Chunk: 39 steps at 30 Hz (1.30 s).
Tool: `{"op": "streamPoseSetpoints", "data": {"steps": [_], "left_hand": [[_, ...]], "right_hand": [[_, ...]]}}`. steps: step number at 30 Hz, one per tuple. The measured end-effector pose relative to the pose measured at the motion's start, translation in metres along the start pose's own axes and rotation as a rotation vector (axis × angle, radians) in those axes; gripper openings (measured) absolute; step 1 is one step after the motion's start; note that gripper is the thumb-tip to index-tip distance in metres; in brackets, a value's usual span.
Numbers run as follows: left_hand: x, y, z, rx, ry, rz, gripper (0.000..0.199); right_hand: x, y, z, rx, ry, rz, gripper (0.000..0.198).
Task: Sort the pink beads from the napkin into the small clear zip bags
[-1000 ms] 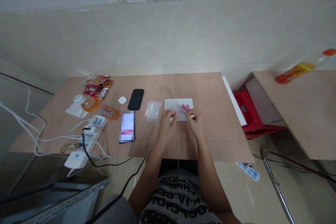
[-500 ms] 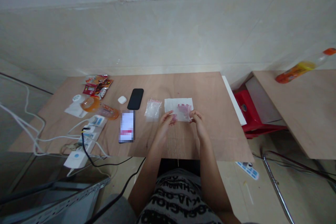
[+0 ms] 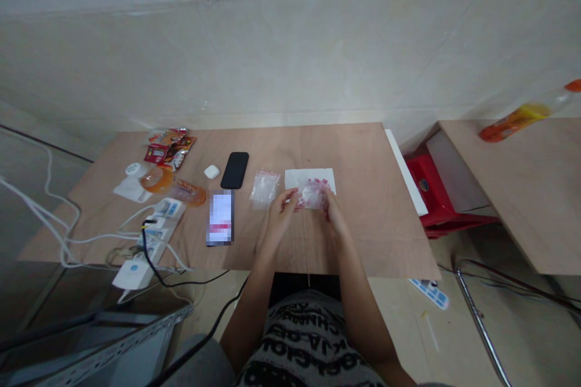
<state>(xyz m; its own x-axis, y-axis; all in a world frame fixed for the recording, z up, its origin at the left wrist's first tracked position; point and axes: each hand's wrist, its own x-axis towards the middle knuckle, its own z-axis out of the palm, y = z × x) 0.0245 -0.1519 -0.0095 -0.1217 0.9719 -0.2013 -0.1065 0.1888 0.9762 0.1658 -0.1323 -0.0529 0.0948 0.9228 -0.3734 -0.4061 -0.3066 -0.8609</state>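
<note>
The wood-toned desk (image 3: 376, 217) carries a white sheet (image 3: 297, 176) right of its middle. At the sheet's near edge are the left hand (image 3: 281, 213) and right hand (image 3: 334, 211). Left of the sheet lie flat clear packets (image 3: 265, 189). Between the hands, over the sheet, is a clear plastic bag (image 3: 311, 196), each hand's fingers pinched closed on one side. Small pink pieces (image 3: 321, 182) show there, whether inside I cannot tell.

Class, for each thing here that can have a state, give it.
Clear bag, held; whether sealed is unclear
Left hand, closed on the clear bag
Right hand, closed on the clear bag
White paper, lying flat
Power strip, cords plugged in
Lower phone, screen lit
Black phone, dark
White-capped bottle, cap on
Orange-capped bottle, cap on
</note>
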Motion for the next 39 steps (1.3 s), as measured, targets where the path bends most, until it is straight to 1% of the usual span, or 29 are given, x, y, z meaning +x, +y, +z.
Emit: {"op": "streamPoseSetpoints", "data": {"steps": [3,6,9,12,16,22,27,30,35,39], "left_hand": [[-0.004,0.013,-0.001,0.004,-0.015,0.004,0.043],[-0.005,0.022,-0.002,0.055,-0.023,0.015,0.04],[-0.006,0.025,-0.002,0.161,-0.011,0.05,0.034],[-0.006,0.024,-0.002,0.291,0.02,0.085,0.022],[-0.007,0.024,-0.004,0.353,0.038,0.123,0.011],[-0.007,0.027,-0.004,0.336,0.024,0.16,0.011],[-0.006,0.023,-0.003,0.246,0.004,0.162,0.027],[-0.007,0.026,-0.003,0.173,0.003,0.155,0.034],[-0.013,0.036,0.0,0.079,-0.047,0.165,0.033],[-0.017,0.038,0.004,0.045,-0.097,0.187,0.034]], "right_hand": [[0.0,0.006,0.002,0.133,0.008,0.097,0.033],[0.001,0.011,0.004,0.24,-0.014,0.159,0.033],[0.0,0.013,0.008,0.307,-0.02,0.164,0.035],[-0.002,0.014,0.011,0.316,-0.009,0.156,0.034],[-0.001,0.015,0.013,0.289,0.027,0.166,0.032],[0.0,0.021,0.017,0.348,0.005,0.175,0.036],[-0.002,0.029,0.022,0.506,0.008,0.239,0.039],[-0.001,0.034,0.022,0.584,-0.018,0.275,0.035],[0.002,0.04,0.02,0.57,-0.072,0.306,0.03],[0.001,0.04,0.022,0.589,-0.124,0.323,0.029]]}}
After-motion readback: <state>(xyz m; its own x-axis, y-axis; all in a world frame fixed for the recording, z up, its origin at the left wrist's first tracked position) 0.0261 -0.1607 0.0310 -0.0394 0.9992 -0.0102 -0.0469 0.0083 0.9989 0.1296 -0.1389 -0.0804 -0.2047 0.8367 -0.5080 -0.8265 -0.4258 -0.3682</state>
